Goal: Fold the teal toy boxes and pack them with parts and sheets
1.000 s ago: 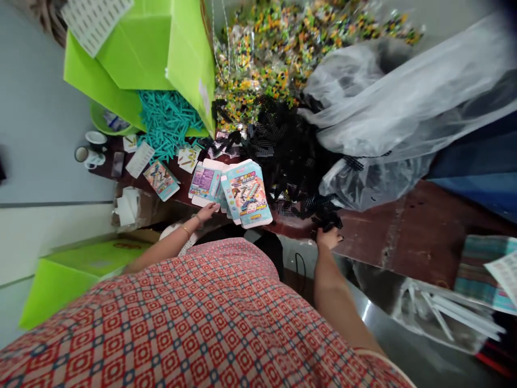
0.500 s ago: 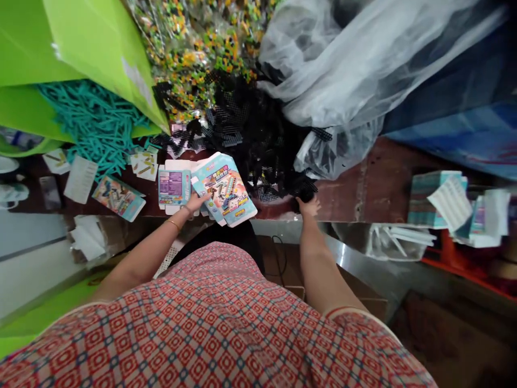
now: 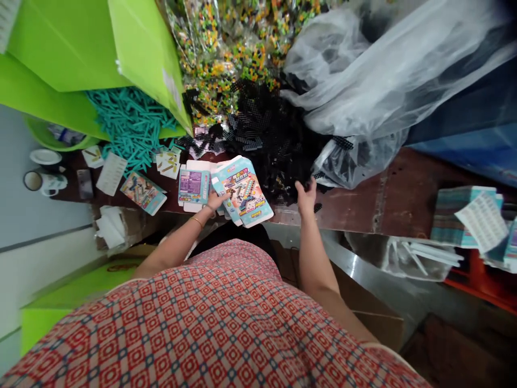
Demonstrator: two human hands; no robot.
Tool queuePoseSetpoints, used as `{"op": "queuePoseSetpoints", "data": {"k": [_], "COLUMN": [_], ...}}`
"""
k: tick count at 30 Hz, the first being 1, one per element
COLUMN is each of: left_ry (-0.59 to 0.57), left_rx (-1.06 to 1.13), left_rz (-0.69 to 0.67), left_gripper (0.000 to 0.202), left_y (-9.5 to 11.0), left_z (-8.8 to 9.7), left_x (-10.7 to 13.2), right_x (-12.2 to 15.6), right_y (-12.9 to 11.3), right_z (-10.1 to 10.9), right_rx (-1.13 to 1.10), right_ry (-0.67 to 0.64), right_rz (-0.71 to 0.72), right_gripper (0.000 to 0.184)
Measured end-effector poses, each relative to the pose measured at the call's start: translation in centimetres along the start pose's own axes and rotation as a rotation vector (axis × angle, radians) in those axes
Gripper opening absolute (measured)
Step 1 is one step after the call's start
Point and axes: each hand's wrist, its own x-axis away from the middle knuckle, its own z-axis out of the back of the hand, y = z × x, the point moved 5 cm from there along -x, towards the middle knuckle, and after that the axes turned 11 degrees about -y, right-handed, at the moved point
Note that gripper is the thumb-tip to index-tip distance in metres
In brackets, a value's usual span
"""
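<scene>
While left hand lies flat on printed boxes | right hand spread over black pieces

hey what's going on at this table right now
A person stands at a cluttered brown table. Their left hand rests on a stack of flat printed cartons at the near edge. Their right hand, fingers spread, is at the edge of a heap of small black plastic pieces. Teal sticks and bagged yellow-green parts lie behind.
</scene>
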Motion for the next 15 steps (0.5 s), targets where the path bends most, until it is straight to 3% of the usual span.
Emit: {"op": "queuePoseSetpoints", "data": {"k": [4, 6, 7, 9, 12, 14, 15], "left_ry": [0.126, 0.119, 0.101, 0.054, 0.002, -0.011, -0.013], "left_rx": [-0.003, 0.009, 0.017, 0.035, 0.072, 0.104, 0.122], "left_rz": [-0.021, -0.002, 0.015, 0.052, 0.117, 0.161, 0.179], "left_gripper": [0.042, 0.039, 0.038, 0.038, 0.041, 0.043, 0.044], "left_y": [0.0, -0.1, -0.2, -0.3, -0.7, -1.0, -1.1], "left_z": [0.2, 0.1, 0.0, -0.1, -0.3, -0.6, -0.9], "left_x": [0.4, 0.7, 0.7, 0.9, 1.0, 1.1, 1.2], "right_x": [-6.5, -8.4, -8.7, -8.1, -3.6, -0.5, 0.5], "right_y": [-10.6, -12.3, -11.7, -7.7, 1.8, 7.0, 8.7], "right_z": [-3.9, -3.5, -2.4, 1.3, 6.2, 6.8, 6.3], "right_rx": [0.012, 0.015, 0.020, 0.055, 0.154, 0.181, 0.176], "right_ry": [-0.119, -0.093, -0.040, 0.133, 0.347, 0.353, 0.332], "right_rz": [0.419, 0.496, 0.487, 0.301, -0.288, -0.568, -0.623], "right_gripper": [0.093, 0.084, 0.075, 0.057, 0.052, 0.058, 0.066]}}
